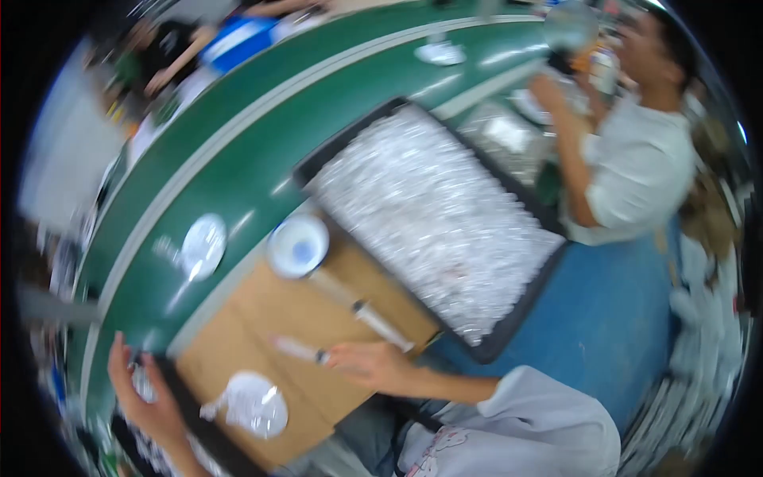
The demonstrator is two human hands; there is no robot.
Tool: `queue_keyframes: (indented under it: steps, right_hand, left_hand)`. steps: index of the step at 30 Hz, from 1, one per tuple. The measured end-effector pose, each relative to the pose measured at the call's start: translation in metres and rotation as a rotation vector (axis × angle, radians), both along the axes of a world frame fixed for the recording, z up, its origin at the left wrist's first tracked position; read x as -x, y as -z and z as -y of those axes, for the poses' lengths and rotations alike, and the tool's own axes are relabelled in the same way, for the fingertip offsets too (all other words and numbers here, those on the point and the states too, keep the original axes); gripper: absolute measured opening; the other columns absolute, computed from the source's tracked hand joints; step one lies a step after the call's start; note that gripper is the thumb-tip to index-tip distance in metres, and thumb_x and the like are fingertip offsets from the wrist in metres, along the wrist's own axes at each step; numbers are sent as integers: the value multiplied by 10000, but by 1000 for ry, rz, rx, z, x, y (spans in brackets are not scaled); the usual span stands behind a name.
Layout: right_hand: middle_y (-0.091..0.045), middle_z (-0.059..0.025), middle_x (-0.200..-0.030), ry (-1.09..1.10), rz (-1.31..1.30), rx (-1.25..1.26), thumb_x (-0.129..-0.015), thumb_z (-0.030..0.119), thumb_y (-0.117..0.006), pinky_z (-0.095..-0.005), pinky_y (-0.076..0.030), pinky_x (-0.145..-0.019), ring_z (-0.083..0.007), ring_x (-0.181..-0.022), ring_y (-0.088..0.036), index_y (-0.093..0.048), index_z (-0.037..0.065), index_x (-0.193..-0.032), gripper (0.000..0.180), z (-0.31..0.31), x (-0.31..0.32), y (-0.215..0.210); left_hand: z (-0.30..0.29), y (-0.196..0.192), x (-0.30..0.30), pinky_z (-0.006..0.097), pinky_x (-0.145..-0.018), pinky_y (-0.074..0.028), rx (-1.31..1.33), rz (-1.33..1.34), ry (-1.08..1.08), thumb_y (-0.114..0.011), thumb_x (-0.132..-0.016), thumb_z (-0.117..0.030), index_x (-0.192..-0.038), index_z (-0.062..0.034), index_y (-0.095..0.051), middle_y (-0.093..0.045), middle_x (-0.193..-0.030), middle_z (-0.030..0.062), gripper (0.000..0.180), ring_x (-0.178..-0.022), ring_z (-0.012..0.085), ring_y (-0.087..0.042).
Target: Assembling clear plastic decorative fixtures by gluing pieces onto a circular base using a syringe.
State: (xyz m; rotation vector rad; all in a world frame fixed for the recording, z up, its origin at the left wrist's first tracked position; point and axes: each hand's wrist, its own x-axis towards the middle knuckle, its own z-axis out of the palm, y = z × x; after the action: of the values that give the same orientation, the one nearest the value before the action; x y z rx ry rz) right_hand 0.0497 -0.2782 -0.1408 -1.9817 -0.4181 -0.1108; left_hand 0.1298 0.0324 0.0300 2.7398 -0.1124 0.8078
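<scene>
My right hand (pixel 367 364) pinches a slim syringe-like tool (pixel 298 348) with a pinkish front end and a dark collar, held above a brown cardboard sheet (pixel 278 306). At the lower left, my left hand (pixel 151 409) has its thumb and fingers apart. A shiny clear plastic piece (pixel 143 385) shows between them; blur hides whether they touch it. On the cardboard lie a round clear plastic piece with a narrow neck (pixel 258 405) and a second syringe-like tool (pixel 381 326). A white cup (pixel 298 245) with something blue inside stands at the cardboard's far edge.
A large black tray (pixel 497 346) full of clear plastic pieces lies to the right. Another dark-edged tray (pixel 211 433) is beside my left forearm. Beyond runs a green conveyor belt (pixel 262 131) carrying round clear pieces (pixel 204 246). A co-worker (pixel 636 159) sits at the right.
</scene>
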Motion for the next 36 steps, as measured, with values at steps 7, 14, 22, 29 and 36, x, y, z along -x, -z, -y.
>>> queue_keyframes:
  steps: [7,14,22,29,36]
  right_hand:
    - [-628,-19,-926,122,200,-24,-836,185,-620,-373,-513,-602,-243,-746,-642,-606,165,-972,138,-45,12,-7]
    - [-606,-25,-1034,218,156,102,-814,160,-620,-377,-524,-657,-243,-902,-615,-601,151,-1009,196,-39,16,9]
    - [-561,9,-1140,282,255,248,-755,178,-658,-331,-548,-624,-207,-1000,-562,-605,169,-1113,362,-31,17,11]
    - [-571,-54,-1102,274,129,227,-767,49,-633,-364,-513,-753,-261,-980,-572,-627,127,-1043,287,-23,21,-18]
    - [-592,-54,-1057,332,225,286,-781,29,-622,-363,-494,-791,-264,-963,-572,-630,101,-1014,244,-30,11,-20]
  left_hand:
    - [-157,81,-226,416,-930,-467,-243,-280,-345,-601,-831,-590,-1358,36,-423,-531,-1265,284,837,-1165,404,-531]
    - [-49,108,-264,477,-682,-543,366,-590,-239,-715,-785,-416,-1166,138,-530,-641,-998,280,697,-972,377,-633]
    - [-77,108,-251,404,-860,-493,19,-282,122,-636,-749,-158,-1085,49,-634,-678,-999,216,394,-967,334,-650]
    - [11,-9,-94,269,-590,-482,289,-533,385,-599,-779,19,-1060,31,-653,-637,-735,89,287,-628,107,-587]
    - [48,-11,-25,299,-717,-511,96,-711,402,-651,-763,-35,-1034,30,-671,-698,-888,153,280,-742,190,-651]
